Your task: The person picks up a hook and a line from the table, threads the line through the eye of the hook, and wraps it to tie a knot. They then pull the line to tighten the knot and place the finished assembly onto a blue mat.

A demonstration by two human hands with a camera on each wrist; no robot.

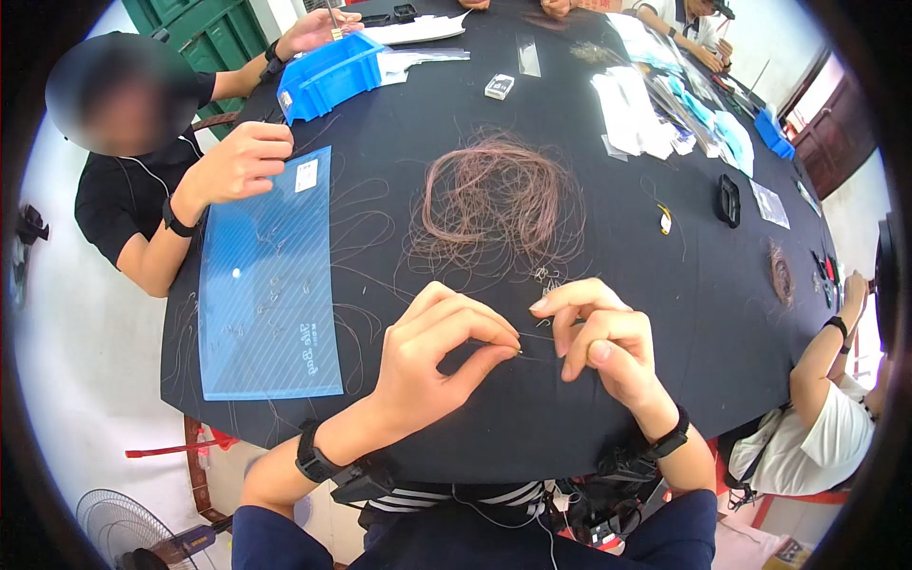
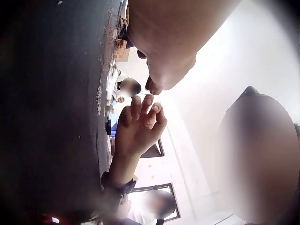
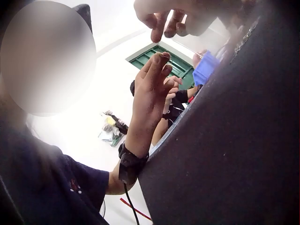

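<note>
In the head view, my left hand [image 1: 432, 356] pinches a tiny bright metal piece [image 1: 520, 352] between thumb and forefinger; its exact shape is too small to tell. Thin line [image 1: 540, 336] stretches from those fingertips toward my right hand [image 1: 608, 342]. The right thumb bends against a curled finger at the line, while the forefinger reaches out toward the left. Beyond the hands lies a cluster of small metal hooks [image 1: 545, 279]. Behind it spreads a loose, brownish coil of thin line [image 1: 499, 195]. The right wrist view shows the left fingertips [image 3: 161, 56] pressed together.
A blue file bag [image 1: 271, 285] with loose strands lies to the left, beside another person's hand [image 1: 242, 161]. Farther back stand a blue bin [image 1: 328, 76] and a small white box [image 1: 499, 86]. A black tray [image 1: 729, 200] and white packets [image 1: 636, 109] lie to the right.
</note>
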